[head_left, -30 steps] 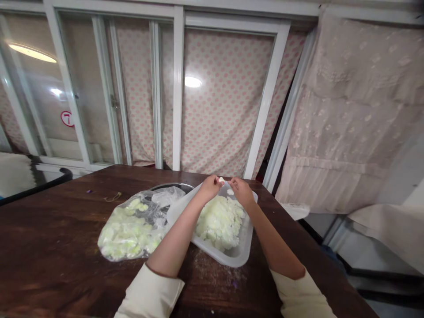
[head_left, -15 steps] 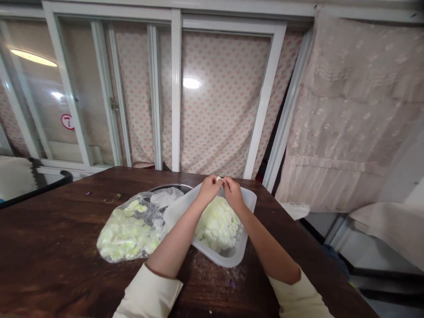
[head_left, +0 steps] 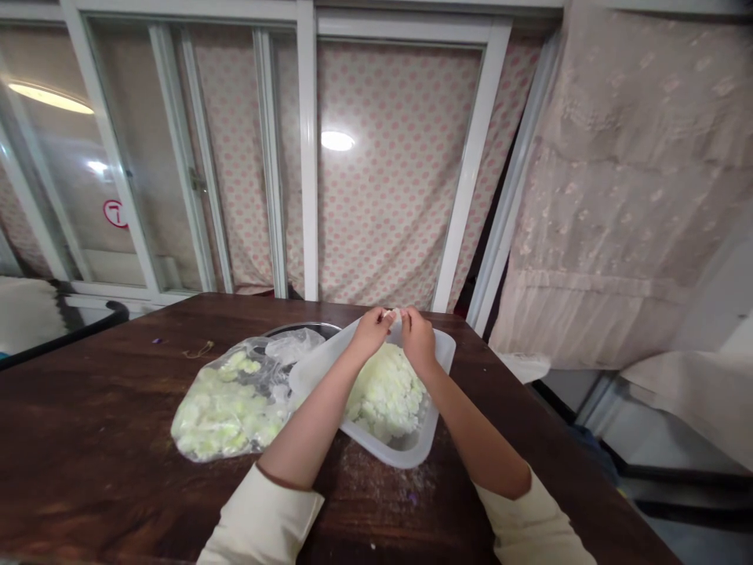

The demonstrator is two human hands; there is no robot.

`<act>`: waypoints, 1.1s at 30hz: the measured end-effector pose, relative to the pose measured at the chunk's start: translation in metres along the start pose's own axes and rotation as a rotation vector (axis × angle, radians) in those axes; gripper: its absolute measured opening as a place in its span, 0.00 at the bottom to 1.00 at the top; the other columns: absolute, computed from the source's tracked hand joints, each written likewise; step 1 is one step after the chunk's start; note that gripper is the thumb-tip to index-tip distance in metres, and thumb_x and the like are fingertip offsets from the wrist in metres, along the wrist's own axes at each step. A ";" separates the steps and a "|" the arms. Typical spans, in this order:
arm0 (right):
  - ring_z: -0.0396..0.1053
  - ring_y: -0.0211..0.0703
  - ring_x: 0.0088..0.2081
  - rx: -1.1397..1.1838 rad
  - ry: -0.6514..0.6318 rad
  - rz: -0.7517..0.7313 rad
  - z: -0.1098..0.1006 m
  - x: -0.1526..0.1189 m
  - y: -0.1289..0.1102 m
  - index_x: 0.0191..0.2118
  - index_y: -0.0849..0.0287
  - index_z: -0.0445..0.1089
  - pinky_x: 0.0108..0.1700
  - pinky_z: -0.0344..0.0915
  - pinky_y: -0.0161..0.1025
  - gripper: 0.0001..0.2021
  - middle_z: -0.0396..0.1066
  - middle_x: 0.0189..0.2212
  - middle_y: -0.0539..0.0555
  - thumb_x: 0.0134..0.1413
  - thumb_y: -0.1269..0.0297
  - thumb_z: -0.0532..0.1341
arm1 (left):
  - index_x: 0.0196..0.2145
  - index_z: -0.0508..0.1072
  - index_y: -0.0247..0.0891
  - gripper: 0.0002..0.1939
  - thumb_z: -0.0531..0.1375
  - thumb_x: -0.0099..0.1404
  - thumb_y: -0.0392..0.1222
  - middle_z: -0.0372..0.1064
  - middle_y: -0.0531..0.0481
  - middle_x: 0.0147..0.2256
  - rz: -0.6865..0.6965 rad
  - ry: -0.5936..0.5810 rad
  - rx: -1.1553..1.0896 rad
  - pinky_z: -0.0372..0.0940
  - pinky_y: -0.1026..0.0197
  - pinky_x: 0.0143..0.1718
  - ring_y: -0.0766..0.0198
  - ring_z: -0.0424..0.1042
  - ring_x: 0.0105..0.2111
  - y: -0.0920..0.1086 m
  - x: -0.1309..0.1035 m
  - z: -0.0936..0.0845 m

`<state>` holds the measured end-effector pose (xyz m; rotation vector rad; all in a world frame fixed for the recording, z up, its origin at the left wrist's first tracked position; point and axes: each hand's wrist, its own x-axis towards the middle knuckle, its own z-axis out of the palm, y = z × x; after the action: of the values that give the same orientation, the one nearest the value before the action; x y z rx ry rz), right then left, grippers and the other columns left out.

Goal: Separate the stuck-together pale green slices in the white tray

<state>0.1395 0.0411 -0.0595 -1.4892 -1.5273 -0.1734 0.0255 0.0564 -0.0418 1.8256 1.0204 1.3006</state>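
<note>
Near the table's (head_left: 106, 408) far edge, above the tub's (head_left: 412, 457) far end, I'd have the left hand (head_left: 370, 333) and right hand (head_left: 418, 339) lower, their fingers, narrowly pinching one pale piece (head_left: 392, 315), squeezing lightly.

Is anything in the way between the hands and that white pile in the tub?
Nothing I can see: the left hand and right hand meet at a pale piece beyond the white pile, and the tub is open on top.

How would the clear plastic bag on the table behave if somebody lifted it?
The clear bag would probably sag, since it looks thin and wrinkled. The pale pieces inside may shift, as they seem to lie loose.
</note>
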 end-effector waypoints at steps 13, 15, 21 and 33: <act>0.56 0.34 0.20 0.633 -0.228 -0.059 0.020 0.009 0.012 0.24 0.57 0.55 0.24 0.54 0.32 0.15 0.57 0.18 0.46 0.53 0.52 0.47 | 0.27 0.65 0.33 0.11 0.52 0.57 0.45 0.64 0.51 0.23 -0.133 -0.096 -0.151 0.56 0.68 0.22 0.70 0.64 0.24 0.000 -0.001 -0.002; 0.57 0.35 0.22 0.477 -0.159 -0.083 0.016 0.008 0.011 0.23 0.58 0.56 0.26 0.53 0.32 0.15 0.57 0.18 0.47 0.55 0.55 0.46 | 0.25 0.64 0.33 0.12 0.54 0.55 0.46 0.62 0.53 0.22 -0.118 -0.104 -0.105 0.56 0.69 0.22 0.70 0.64 0.23 -0.002 -0.001 -0.002; 0.62 0.39 0.26 -0.089 -0.112 -0.051 0.002 0.002 0.001 0.31 0.59 0.65 0.26 0.48 0.34 0.17 0.67 0.24 0.53 0.59 0.57 0.43 | 0.23 0.62 0.34 0.11 0.54 0.53 0.46 0.59 0.54 0.20 -0.094 -0.090 -0.008 0.55 0.68 0.21 0.70 0.62 0.22 -0.008 0.000 -0.001; 0.63 0.38 0.26 -0.180 -0.027 -0.104 -0.001 -0.003 -0.006 0.34 0.58 0.67 0.26 0.45 0.34 0.18 0.69 0.27 0.53 0.60 0.57 0.43 | 0.24 0.57 0.37 0.06 0.51 0.55 0.39 0.58 0.56 0.19 -0.202 -0.048 -0.072 0.54 0.69 0.17 0.71 0.63 0.18 -0.002 0.000 0.003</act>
<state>0.1347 0.0374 -0.0580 -1.5571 -1.6477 -0.3612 0.0278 0.0568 -0.0439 1.6460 1.0876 1.1524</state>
